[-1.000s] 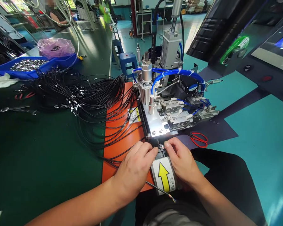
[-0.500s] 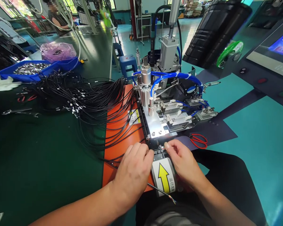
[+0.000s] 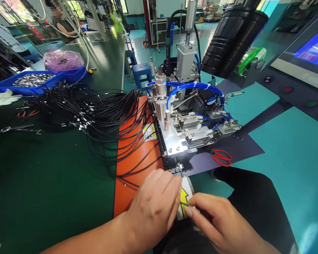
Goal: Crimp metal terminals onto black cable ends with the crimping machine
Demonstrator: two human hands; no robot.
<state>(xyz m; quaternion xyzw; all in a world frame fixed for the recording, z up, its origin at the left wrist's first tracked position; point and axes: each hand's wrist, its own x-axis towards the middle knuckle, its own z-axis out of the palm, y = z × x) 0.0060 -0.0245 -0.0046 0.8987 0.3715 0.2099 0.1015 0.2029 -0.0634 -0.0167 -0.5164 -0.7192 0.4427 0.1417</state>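
Note:
A thin black cable [image 3: 184, 203] spans the short gap between my two hands, over the yellow arrow label [image 3: 184, 192] at the machine's front. My left hand [image 3: 157, 201] is closed around the cable, its back toward me and its fingertips hidden. Pinched between thumb and forefinger of my right hand [image 3: 217, 217] is the cable near its end; the tip itself is covered. Just beyond my left knuckles sits the small metal fixture [image 3: 179, 167] of the bench machine [image 3: 172, 137].
Many black cables [image 3: 113, 109] with metal ends spread over the green table and orange plate [image 3: 122, 197]. Red-handled scissors [image 3: 222, 157] lie right of the machine. A blue tray [image 3: 33, 81] of metal parts, wrenches [image 3: 19, 128] and a control panel [image 3: 302, 84] are around. A person [image 3: 62, 23] sits far left.
Both hands have drawn back from the fixture toward my body. My right hand now pinches the cable whose stripped end was hanging free over the arrow label.

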